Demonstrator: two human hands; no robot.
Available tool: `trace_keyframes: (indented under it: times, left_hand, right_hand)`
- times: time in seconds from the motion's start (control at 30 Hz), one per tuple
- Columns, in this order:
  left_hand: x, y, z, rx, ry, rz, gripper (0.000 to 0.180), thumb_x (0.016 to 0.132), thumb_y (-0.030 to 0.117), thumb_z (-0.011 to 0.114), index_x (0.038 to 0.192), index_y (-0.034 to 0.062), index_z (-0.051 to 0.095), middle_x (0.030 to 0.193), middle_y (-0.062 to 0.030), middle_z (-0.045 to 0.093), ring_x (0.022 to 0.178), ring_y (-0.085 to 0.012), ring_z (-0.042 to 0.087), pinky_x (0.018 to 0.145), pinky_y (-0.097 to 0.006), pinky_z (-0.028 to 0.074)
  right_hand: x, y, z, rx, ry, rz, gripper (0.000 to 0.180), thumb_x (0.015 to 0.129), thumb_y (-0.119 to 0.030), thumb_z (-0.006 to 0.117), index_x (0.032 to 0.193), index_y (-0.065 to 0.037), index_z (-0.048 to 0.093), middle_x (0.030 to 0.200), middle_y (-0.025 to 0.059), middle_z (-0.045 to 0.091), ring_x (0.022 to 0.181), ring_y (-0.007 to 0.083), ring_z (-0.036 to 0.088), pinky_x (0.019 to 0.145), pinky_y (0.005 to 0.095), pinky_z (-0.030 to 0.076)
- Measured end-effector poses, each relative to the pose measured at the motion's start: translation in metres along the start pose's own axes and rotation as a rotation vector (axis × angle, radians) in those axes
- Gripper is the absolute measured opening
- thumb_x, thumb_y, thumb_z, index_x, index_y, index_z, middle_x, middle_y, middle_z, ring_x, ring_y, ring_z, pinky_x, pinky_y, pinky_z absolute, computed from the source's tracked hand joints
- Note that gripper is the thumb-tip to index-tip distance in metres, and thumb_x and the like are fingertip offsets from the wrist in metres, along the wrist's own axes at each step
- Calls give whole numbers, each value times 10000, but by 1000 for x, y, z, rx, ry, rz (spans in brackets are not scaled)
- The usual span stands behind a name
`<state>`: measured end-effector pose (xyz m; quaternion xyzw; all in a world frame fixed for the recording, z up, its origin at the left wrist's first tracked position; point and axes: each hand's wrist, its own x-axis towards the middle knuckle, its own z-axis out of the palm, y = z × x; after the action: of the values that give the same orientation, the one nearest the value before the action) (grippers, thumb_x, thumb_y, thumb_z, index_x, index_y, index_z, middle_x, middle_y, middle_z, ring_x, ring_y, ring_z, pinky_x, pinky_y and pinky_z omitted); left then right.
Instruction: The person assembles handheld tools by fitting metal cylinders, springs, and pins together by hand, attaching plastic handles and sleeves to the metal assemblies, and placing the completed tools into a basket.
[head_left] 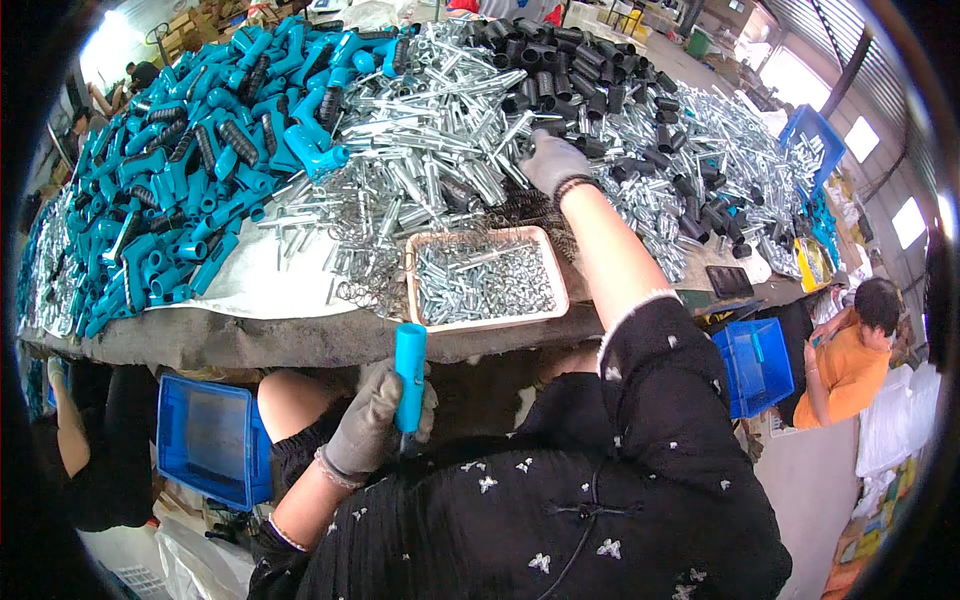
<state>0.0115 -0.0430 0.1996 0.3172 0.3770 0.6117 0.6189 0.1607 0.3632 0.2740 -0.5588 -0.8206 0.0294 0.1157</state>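
Note:
Below the table edge, my left hand (368, 428), in a grey glove, is closed around a teal plastic tube-shaped handle (409, 370) held nearly upright. A thin dark end shows under it. My right hand (553, 163), also gloved, reaches far over the table onto the heap of shiny metal rods (435, 140). Its fingertips are beside a black plastic sleeve (548, 127) at the edge of the black sleeve heap (590, 70). The fingers are mostly hidden by the back of the hand, so I cannot tell whether they grip anything.
A pale tray (560, 290) of small screws stands at the table's front edge, beside tangled wire springs (365, 250). Teal handles (180, 180) are heaped at left. Blue bins (205, 440) stand below. A dark flat object (729, 281) lies right; a person in orange (850, 365) sits beyond.

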Motion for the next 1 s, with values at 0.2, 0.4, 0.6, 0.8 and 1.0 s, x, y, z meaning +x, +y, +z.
trace_keyframes:
  times: [0.2,0.4,0.6,0.8,1.0]
  left_hand:
    - [2,12,-11,168,1,-48,717,905,664,564,1220,21,530,906,-69,625,625,-132,562,543,-258,446]
    - [27,6,9,290,-285,-237,544,971,539,572,1055,3,622,746,-39,616,607,-94,563,541,-243,445]
    - [48,2,28,251,-432,-405,815,810,704,656,1172,-25,598,836,-56,657,600,-114,593,516,-228,446]
    - [55,0,48,445,-385,-348,777,794,731,631,1049,-3,633,828,-41,671,602,-100,576,534,-227,432]
    - [52,-20,48,428,-363,-204,691,922,636,580,1188,-2,589,811,-25,603,603,-94,550,519,-229,422]
  right_hand:
    - [-152,-37,-33,1117,-258,-209,366,898,-277,701,1175,-40,678,1046,103,724,954,188,676,842,334,530]
    - [-251,1,-44,1192,-353,-433,494,836,-230,804,1247,-17,629,1153,142,688,1044,203,660,951,341,501]
    - [-284,19,-61,842,-97,-502,529,807,-328,820,1177,-2,627,1048,176,694,961,300,692,840,369,536]
    - [-302,2,-37,567,58,-459,431,828,-429,761,873,-48,564,742,145,650,649,347,668,576,417,510]
    - [-284,-3,-8,459,194,-666,456,893,-520,638,793,-90,525,673,135,581,644,329,634,570,417,484]
